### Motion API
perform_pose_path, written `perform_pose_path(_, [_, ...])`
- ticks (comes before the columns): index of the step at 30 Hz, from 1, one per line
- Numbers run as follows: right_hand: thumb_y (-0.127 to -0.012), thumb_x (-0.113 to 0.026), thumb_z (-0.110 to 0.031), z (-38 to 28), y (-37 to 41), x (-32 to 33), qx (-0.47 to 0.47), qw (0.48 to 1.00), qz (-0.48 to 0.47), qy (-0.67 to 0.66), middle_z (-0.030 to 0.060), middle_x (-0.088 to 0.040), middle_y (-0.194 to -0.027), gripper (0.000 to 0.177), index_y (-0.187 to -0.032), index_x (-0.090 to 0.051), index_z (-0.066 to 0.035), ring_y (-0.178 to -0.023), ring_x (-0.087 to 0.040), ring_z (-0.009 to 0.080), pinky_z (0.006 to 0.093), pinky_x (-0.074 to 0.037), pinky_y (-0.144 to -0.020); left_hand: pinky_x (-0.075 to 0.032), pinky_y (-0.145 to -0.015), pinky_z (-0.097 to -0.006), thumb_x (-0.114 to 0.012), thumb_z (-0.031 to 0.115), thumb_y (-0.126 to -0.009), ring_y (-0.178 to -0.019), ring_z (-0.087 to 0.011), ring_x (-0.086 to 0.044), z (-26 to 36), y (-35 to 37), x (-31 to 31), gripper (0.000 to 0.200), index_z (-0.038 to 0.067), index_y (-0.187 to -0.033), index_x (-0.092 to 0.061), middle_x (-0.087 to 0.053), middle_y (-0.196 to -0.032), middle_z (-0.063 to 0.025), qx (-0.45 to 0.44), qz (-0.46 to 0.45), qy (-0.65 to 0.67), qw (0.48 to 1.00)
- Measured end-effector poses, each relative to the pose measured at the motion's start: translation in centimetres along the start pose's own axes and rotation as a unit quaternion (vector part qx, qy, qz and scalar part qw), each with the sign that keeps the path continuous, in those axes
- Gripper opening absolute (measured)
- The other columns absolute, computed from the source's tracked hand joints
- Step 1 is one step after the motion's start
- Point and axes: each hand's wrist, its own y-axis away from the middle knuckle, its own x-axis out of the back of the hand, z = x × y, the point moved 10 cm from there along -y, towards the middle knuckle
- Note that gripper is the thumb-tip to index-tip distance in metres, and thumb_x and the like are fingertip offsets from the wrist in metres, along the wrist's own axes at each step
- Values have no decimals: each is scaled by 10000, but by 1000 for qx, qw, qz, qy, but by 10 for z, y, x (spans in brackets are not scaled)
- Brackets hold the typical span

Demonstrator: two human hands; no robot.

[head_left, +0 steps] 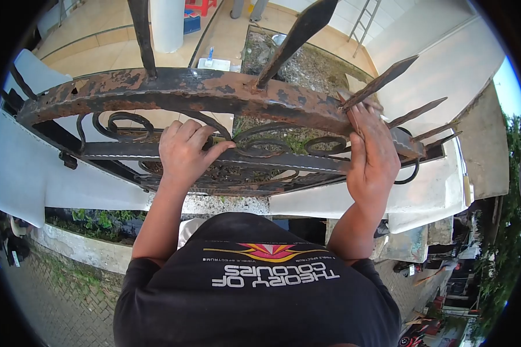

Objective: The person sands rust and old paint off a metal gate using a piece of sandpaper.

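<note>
A black metal gate (214, 89) with rusty, peeling patches along its curved top beam and pointed spikes spans the view. My left hand (185, 151) grips the gate's lower crossbar, its thumb lying against the scrollwork (263, 144). Higher up on the right, my right hand (373, 144) presses a thin reddish-brown piece, perhaps sandpaper (356, 122), against the top beam beside a spike. Its fingertips reach over the beam's far side and are partly hidden.
Beyond the gate are a white pillar (167, 26), a white tray (214, 64) with a blue-handled tool, a ladder (364, 22) and another person's legs (249, 8). A low wall (87, 246) and brick paving (69, 295) lie behind at the lower left.
</note>
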Motion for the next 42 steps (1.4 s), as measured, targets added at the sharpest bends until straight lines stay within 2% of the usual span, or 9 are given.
perform_pose_path(12, [-914, -586, -86, 4, -3, 2, -18, 997, 3, -76, 178, -684, -1049, 191, -1060, -663, 10, -1059, -631, 376, 437, -468, -959, -432, -573, -339, -851, 413, -581, -657, -205, -526, 0, -3, 4, 370, 129, -733, -671, -547, -704, 1, 8, 2, 13, 1000])
perform_pose_path(18, [-964, -506, -72, -16, 36, 12, 12, 992, 122, -17, 185, -674, -1118, 238, -1135, -623, 45, -1143, -609, 396, 548, -434, -1005, -430, -576, -341, -849, 405, -581, -654, -207, -521, -6, 1, 1, 365, 137, -732, -653, -557, -726, 6, 11, -2, 30, 999])
perform_pose_path(22, [-1042, -372, -138, -17, 56, 45, 59, 928, 343, -133, 296, -617, -1133, 309, -1228, -462, 91, -1084, -606, 474, 540, -520, -922, -436, -575, -342, -839, 414, -597, -668, -198, -525, -9, 2, 1, 355, 151, -771, -674, -547, -737, 18, 10, -12, 38, 999])
perform_pose_path(24, [-1045, -346, -128, -17, 48, 49, 43, 928, 333, -163, 302, -614, -1150, 316, -1256, -436, 89, -1083, -615, 443, 539, -519, -914, -437, -583, -343, -832, 409, -614, -680, -193, -528, -10, 3, 0, 345, 156, -797, -686, -546, -733, 18, 11, -21, 56, 998])
perform_pose_path(28, [-964, -548, -361, -77, -21, -11, 92, 995, -19, -36, 243, -627, -1194, 501, -1241, -555, 56, -1112, -610, 408, 470, -457, -985, -444, -632, -342, -815, 397, -654, -701, -193, -525, -11, 5, 0, 321, 162, -835, -693, -549, -754, 22, 9, -22, 77, 997])
perform_pose_path(32, [-855, -611, -553, -96, -44, -40, 99, 993, -69, 18, 208, -620, -1218, 720, -1262, -562, 38, -1148, -583, 402, 467, -433, -1000, -463, -816, -415, -787, 375, -717, -988, -288, -557, -15, 8, 8, 464, 155, -1103, -654, -585, -1066, -70, 16, -64, 175, 982])
perform_pose_path(33, [-815, -613, -613, -96, -50, -42, 75, 994, -77, -17, 203, -615, -1222, 786, -1262, -563, 32, -1154, -571, 410, 470, -427, -998, -402, -998, -503, -767, 383, -758, -1242, -374, -459, -14, 15, 6, 566, 180, -1254, -582, -516, -1290, -127, 4, -117, 183, 976])
perform_pose_path(36, [-791, -630, -638, -97, -52, -50, 15, 995, -85, -52, 177, -616, -1222, 789, -1227, -568, 17, -1137, -560, 416, 474, -422, -975, -289, -1118, -554, -727, 403, -794, -1382, -370, -333, -7, 39, 17, 537, 225, -1279, -581, -458, -1404, -123, -87, -136, 221, 962])
perform_pose_path(42, [-803, -661, -579, -87, -37, -49, -41, 997, -59, 33, 169, -621, -1196, 707, -1181, -563, 10, -1095, -560, 409, 468, -431, -936, -309, -1104, -542, -799, 325, -753, -1323, -316, -441, -40, 63, 41, 569, 235, -1263, -564, -558, -1326, -57, -101, -145, 291, 940])
